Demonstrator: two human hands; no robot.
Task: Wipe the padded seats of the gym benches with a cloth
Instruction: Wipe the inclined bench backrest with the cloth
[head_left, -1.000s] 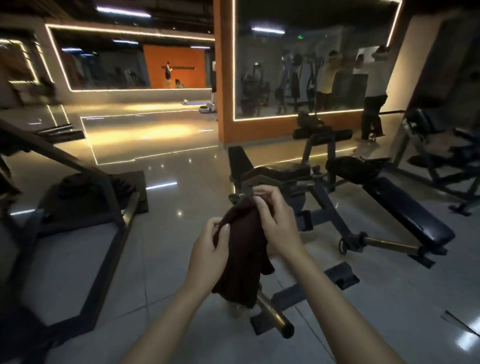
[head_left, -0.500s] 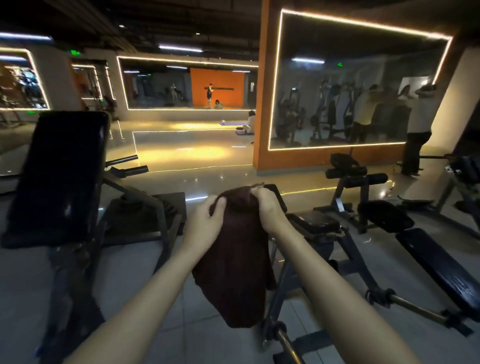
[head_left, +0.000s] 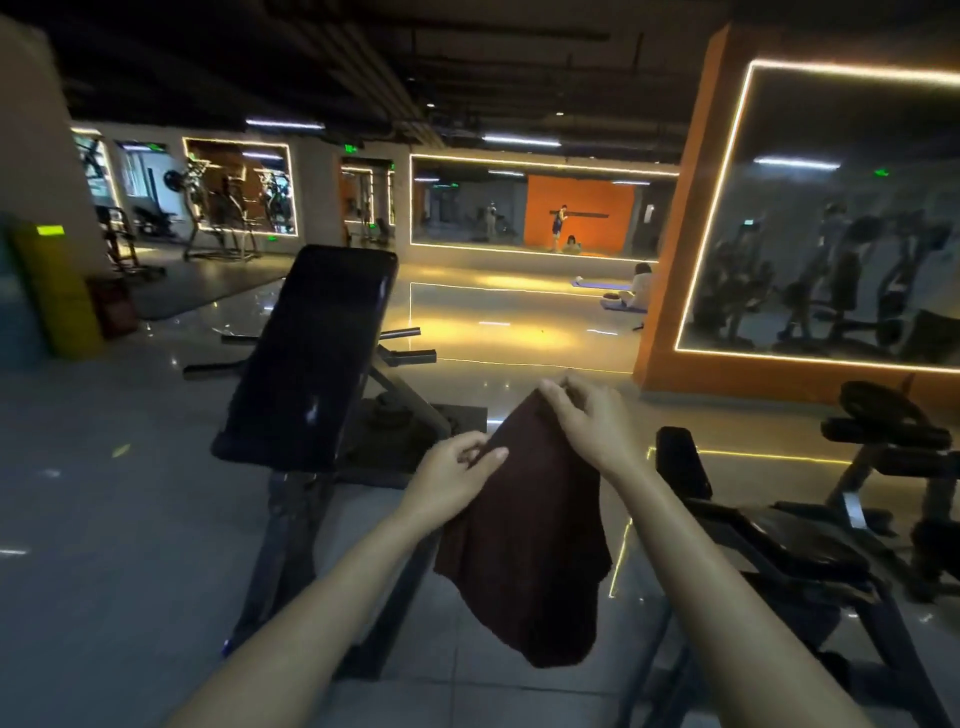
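Cloth (head_left: 524, 545) of dark red-brown colour hangs in the air in front of the person, held up by both bare hands, and its lower part falls freely toward the floor (head_left: 104, 519). The left hand (head_left: 452, 475) pinches the left edge of it between the thumb and the curled fingers. The right hand (head_left: 592, 421), a little higher and farther out, pinches the top corner with its fingertips, the fingers bent over the fabric. The cloth is between 2 benches and rests on neither of them.

Just behind the left hand stands the inclined bench (head_left: 311, 358), with 1 long black pad tilted up steeply on a dark metal frame; the pad is glossy and gives small reflections. To the right of the right forearm is the second bench (head_left: 810, 540), lower and dark, with a short upright pad near the wrist and roller pads (head_left: 883, 431) at its far end. The grey tiled floor is shiny.

Farther away, an orange pillar (head_left: 706, 156) carries a big mirror (head_left: 831, 234) framed by a strip of light. Beside the pillar 1 person (head_left: 641, 286) sits on the floor near a blue mat (head_left: 597, 283). At the left wall stands a yellow pad (head_left: 57, 296). At the far end more light-framed mirrors show machines, too dim to tell which.
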